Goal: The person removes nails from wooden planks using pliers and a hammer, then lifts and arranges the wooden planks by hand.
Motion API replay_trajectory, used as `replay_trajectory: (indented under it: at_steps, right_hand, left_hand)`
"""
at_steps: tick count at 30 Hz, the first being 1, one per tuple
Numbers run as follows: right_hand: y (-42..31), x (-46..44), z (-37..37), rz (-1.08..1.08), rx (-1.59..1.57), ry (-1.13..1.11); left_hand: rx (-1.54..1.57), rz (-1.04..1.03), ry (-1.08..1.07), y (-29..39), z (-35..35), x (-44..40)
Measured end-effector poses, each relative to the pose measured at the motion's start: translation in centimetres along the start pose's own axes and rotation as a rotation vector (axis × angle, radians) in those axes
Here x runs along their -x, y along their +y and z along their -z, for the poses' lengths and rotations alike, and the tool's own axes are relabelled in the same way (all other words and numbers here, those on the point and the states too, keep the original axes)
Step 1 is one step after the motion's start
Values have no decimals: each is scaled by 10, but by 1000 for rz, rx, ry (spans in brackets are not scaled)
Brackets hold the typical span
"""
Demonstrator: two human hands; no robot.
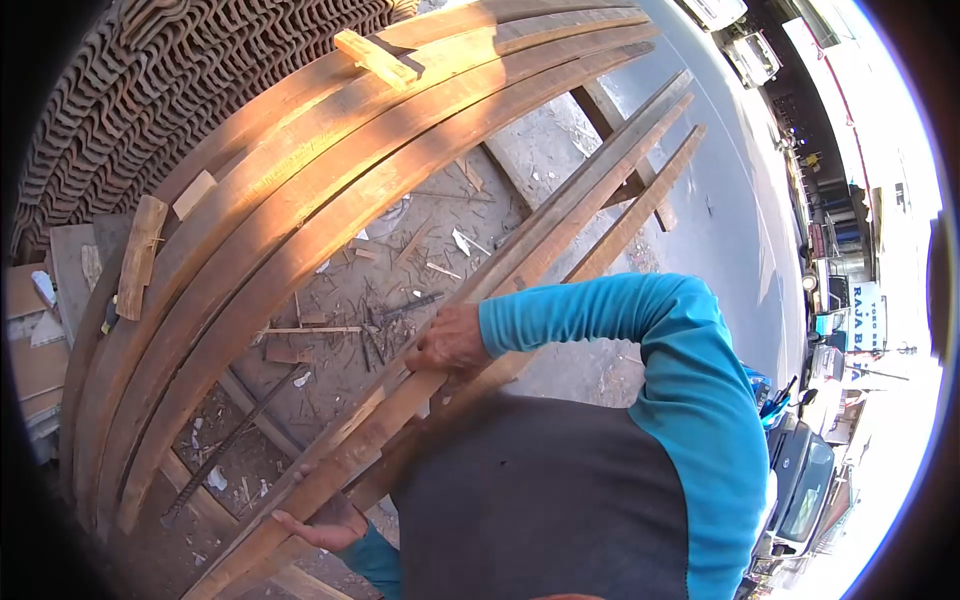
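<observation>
My right hand point(452, 342), at the end of a teal sleeve, is closed over the upper edge of a long wooden beam point(375, 425), its fingers curled down. Lower left, my left hand point(335, 524) holds the same beam from its near side, with the thumb showing in front and part of the fingers hidden behind the wood. The beam runs slanting from the bottom left towards the upper right, close against my body. Another long wooden strip point(640, 210) lies alongside it, partly hidden by my arm.
Several curved wooden beams point(330, 150) lie side by side on the left, with small wood blocks point(375, 58) on them. Stacked wavy roof tiles point(130, 120) stand behind. A metal rod point(230, 445) and wood scraps litter the ground. Parked vehicles point(800, 480) line the right.
</observation>
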State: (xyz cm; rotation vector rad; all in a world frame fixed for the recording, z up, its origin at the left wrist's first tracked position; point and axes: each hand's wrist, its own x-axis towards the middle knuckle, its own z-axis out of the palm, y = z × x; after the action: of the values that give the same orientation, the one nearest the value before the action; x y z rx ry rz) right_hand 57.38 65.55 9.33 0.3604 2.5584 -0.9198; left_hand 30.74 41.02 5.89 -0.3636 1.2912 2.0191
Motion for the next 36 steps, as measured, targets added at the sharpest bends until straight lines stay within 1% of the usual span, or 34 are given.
replay_trajectory:
  at_steps: [1,2,4,5,7,8,9,11,13,14,16,17,19,20,22,23,24,25,26,27,28,29,31,32,34,36]
  right_hand:
    - [-2,2,-3,3,5,-15]
    - [0,3,-9,-9,0,0]
    - [9,0,-24,1,-43,16]
    - [13,-2,-29,-4,-38,22]
    - [15,-3,-33,-47,-31,-42]
    - [16,-1,-35,-52,-30,-38]
    - [13,4,-36,-81,-41,-26]
    - [11,5,-46,-114,-51,-7]
    - [14,3,-70,-88,17,167]
    - [12,5,-80,-96,18,171]
    - [4,12,-94,-91,99,329]
    - [2,16,-100,-97,102,331]
    - [-2,22,-110,18,264,391]
    - [-2,21,-113,18,268,395]
    - [1,21,-118,-28,446,453]
    - [3,20,-119,-41,449,456]
    - [5,16,-118,-13,410,414]
    - [6,15,-119,6,366,370]
    - [7,12,-121,-25,363,372]
    - [8,8,-124,-2,363,357]
    - [10,7,-125,18,364,340]
    - [11,4,-127,-19,357,343]
    - [11,-2,-128,19,321,216]
    - [9,-3,-126,-2,314,218]
    - [1,-2,-112,33,284,94]
    - [3,-9,-121,10,274,95]
  left_hand:
    - [24,51,-31,1,5,1]
    - [14,56,-47,-2,10,0]
    - [29,12,30,-14,13,-4]
    - [32,12,21,-18,10,-2]
    - [-64,-82,157,-26,-3,8]
    - [-64,-80,151,-32,15,-1]
    - [-80,-62,194,-43,51,-16]
    - [-97,-44,229,-48,68,-24]
    - [-82,107,144,-48,59,-11]
    - [-84,112,136,-49,61,-14]
    - [-68,208,141,-53,75,-22]
    - [-67,212,134,-54,80,-27]
    - [2,271,108,-54,84,-31]
    - [5,268,103,-56,86,-33]
    - [-103,167,183,-59,79,-32]
    - [-106,173,172,-60,84,-38]
    - [-70,185,130,-61,99,-49]
    - [-59,206,100,-60,119,-55]
    - [-49,228,70,-60,140,-60]
    - [-85,236,46,-59,146,-65]
    - [-168,233,24,-55,141,-62]
    - [-352,193,-9,-49,136,-60]
    - [-809,69,-108,-37,117,-48]
    - [-1077,-19,-213,-30,109,-40]
    - [-1564,-240,-443,-14,93,-22]
    - [-1874,-368,-696,0,77,-6]
